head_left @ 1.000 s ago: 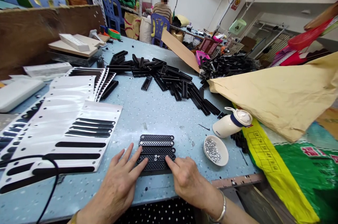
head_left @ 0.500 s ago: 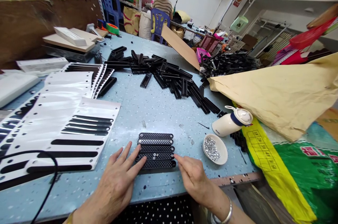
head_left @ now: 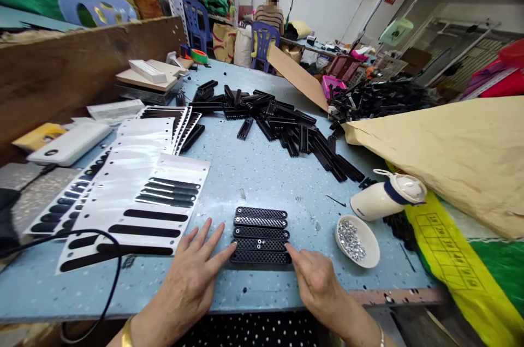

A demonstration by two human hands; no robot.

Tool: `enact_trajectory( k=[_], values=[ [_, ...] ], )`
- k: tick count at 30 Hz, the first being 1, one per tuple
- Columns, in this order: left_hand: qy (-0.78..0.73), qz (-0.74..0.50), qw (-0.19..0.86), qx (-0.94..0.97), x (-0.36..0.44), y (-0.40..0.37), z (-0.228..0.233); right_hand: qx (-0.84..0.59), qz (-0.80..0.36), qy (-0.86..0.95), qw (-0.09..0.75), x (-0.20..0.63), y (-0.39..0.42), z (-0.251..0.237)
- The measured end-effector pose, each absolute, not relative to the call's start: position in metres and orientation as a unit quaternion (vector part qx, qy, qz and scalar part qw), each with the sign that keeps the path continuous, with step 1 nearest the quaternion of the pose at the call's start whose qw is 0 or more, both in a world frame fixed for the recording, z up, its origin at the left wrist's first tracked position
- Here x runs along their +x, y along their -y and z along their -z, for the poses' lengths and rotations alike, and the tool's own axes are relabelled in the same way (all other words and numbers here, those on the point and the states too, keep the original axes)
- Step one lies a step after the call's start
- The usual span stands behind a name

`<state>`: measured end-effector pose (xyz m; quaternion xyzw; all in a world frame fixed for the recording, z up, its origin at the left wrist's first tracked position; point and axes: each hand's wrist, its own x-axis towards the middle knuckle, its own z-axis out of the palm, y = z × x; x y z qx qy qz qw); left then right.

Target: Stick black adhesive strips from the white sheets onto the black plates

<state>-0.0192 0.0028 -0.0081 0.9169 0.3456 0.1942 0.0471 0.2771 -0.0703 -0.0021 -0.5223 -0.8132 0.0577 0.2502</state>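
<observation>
You are bracketing a row of five black strips (head_left: 261, 235) laid side by side near the table (head_left: 254, 172) edge, directly in front of you. Your left hand (head_left: 192, 279) is lying flat with fingers spread, index tip touching the left end of the nearest strip; it is gripping nothing. Your right hand (head_left: 317, 279) is loosely curled, index finger pointing at the right end of that same strip, and it is holding nothing either. The five strips are sitting squared up, ends roughly level, so that batch looks aligned. A white dish (head_left: 357, 233) of small shiny bits is sitting just right of the row, apparently unused on these strips so far, though that is hard to tell. The sticker sheets (head_left: 135, 194) to your left are showing some slots peeled and some black labels remaining. A large loose pile (head_left: 282, 123) of black strips is waiting farther back, so most of the work looks ahead of you.
</observation>
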Motion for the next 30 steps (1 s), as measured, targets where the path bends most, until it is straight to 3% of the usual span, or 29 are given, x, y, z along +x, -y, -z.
enact_trajectory(
  k=[10,18,26,30],
  values=[
    [-0.314,-0.244,0.058,0.916,0.007,-0.008,-0.009,-0.522,-0.019,0.810,0.266,0.262,0.053,-0.009],
    [-0.280,-0.177,0.051,0.942,0.037,-0.005,-0.015,-0.512,-0.100,0.846,0.109,0.234,0.038,-0.040],
    [-0.295,-0.234,0.088,0.922,0.015,0.008,-0.015,-0.524,-0.062,0.824,0.208,0.245,0.061,-0.029],
    [-0.297,-0.232,0.077,0.923,0.018,0.008,-0.014,-0.513,-0.049,0.833,0.202,0.244,0.057,-0.025]
  ],
)
